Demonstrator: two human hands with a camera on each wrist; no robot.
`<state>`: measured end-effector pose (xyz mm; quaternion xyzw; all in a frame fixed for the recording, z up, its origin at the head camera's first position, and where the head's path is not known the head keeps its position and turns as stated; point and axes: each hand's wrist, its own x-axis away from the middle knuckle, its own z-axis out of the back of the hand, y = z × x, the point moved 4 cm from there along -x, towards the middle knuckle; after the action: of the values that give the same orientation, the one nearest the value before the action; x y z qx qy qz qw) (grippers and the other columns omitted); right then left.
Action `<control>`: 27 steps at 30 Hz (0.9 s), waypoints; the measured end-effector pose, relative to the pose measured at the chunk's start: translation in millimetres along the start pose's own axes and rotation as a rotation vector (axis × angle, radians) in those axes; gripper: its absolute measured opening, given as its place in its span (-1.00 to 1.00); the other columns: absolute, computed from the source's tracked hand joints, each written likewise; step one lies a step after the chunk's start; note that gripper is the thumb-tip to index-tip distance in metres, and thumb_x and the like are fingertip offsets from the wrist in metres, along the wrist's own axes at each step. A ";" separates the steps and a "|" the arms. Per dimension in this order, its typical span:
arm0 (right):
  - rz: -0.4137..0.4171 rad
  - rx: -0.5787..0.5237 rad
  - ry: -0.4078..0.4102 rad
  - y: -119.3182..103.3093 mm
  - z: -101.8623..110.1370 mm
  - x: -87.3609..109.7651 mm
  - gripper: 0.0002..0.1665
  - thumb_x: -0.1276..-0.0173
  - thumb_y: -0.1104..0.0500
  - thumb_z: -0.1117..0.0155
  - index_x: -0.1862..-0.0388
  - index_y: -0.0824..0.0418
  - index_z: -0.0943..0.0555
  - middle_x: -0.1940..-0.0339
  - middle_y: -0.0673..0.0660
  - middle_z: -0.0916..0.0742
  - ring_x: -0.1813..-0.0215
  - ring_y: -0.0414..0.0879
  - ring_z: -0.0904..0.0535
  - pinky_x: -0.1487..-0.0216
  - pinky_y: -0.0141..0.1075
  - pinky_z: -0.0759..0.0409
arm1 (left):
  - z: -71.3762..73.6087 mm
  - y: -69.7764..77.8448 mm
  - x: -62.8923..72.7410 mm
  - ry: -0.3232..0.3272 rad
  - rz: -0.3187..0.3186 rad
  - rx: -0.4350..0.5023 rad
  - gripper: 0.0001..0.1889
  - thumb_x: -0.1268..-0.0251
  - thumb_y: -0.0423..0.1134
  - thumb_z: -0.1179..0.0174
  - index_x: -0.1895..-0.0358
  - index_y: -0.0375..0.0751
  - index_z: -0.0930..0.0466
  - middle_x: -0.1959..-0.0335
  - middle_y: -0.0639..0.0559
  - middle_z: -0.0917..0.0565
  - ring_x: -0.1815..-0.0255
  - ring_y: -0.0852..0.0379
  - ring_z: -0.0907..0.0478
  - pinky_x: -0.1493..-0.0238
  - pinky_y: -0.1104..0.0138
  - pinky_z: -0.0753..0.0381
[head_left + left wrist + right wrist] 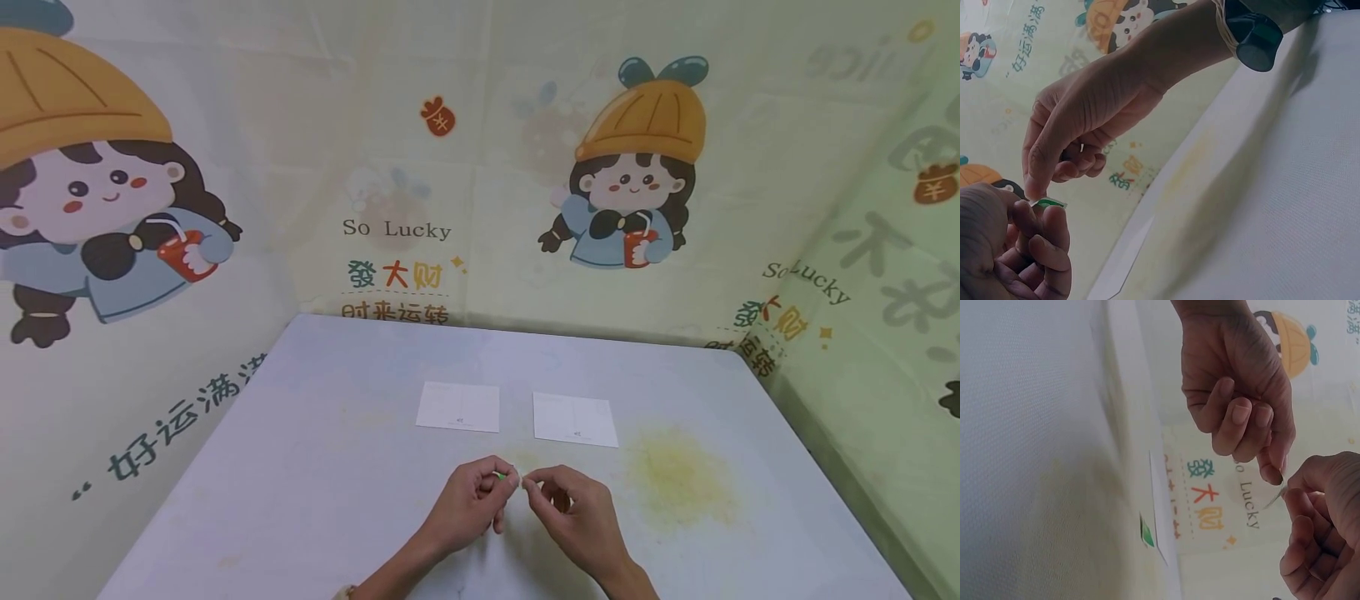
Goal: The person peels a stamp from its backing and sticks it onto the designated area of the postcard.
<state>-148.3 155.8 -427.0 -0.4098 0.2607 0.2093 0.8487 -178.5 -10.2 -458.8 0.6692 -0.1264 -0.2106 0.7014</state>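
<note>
A small flat green piece with pale edges (1052, 203), sticker-like, is held up between the two hands over the table. My left hand (474, 498) pinches it between thumb and index finger, the other fingers curled. From the other side my right hand (577, 510) brings thumb and index fingertips together at its edge. Seen from the right wrist, the piece (1275, 497) is nearly edge-on and thin. Just beyond the hands lie two white cards, a left card (458, 407) and a right card (575, 419), side by side with a gap between.
A white-covered table (300, 467) with a yellowish stain (678, 475) at the right is enclosed by printed cloth walls (487, 167). In the right wrist view a green leaf-like patch (1147, 531) shows beside a card's edge.
</note>
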 end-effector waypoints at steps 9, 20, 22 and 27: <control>-0.028 -0.014 0.029 4.5 2.8 0.9 -0.69 -0.15 0.43 -0.52 0.34 0.01 -0.72 0.56 -0.29 -0.57 0.57 -0.44 -0.38 0.57 -0.56 -0.40 | 2.0 -2.5 -1.0 0.016 0.008 -0.014 -0.72 -0.54 -0.16 -0.16 0.02 -0.37 -0.64 0.71 -0.28 -0.52 0.74 -0.09 -0.48 0.74 0.45 -0.18; -0.091 0.020 0.035 12.7 6.9 4.5 -0.68 -0.14 0.42 -0.53 0.36 -0.01 -0.72 0.57 -0.31 -0.56 0.58 -0.42 -0.39 0.57 -0.53 -0.41 | 7.1 -8.7 -1.1 0.046 0.003 -0.045 -0.76 -0.55 -0.14 -0.16 0.08 -0.29 -0.64 0.74 -0.25 -0.53 0.72 -0.19 -0.51 0.70 0.47 -0.25; -0.098 0.027 0.032 13.3 7.6 4.7 -0.69 -0.15 0.41 -0.53 0.35 -0.01 -0.72 0.57 -0.31 -0.56 0.58 -0.42 -0.39 0.57 -0.53 -0.42 | 7.9 -9.6 -0.8 0.051 0.007 -0.040 -0.76 -0.55 -0.15 -0.16 0.09 -0.29 -0.64 0.73 -0.24 -0.54 0.73 -0.11 -0.50 0.70 0.47 -0.26; -0.111 0.027 0.027 14.8 9.2 5.3 -0.69 -0.15 0.41 -0.53 0.34 -0.01 -0.72 0.58 -0.31 -0.55 0.58 -0.42 -0.39 0.57 -0.52 -0.42 | 9.3 -10.3 0.5 0.059 0.016 -0.025 -0.76 -0.55 -0.15 -0.16 0.10 -0.29 -0.64 0.72 -0.21 -0.55 0.74 0.02 -0.47 0.70 0.47 -0.30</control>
<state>-150.1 172.5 -434.1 -0.4149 0.2518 0.1530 0.8608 -183.7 -18.9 -468.4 0.6650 -0.1084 -0.1869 0.7149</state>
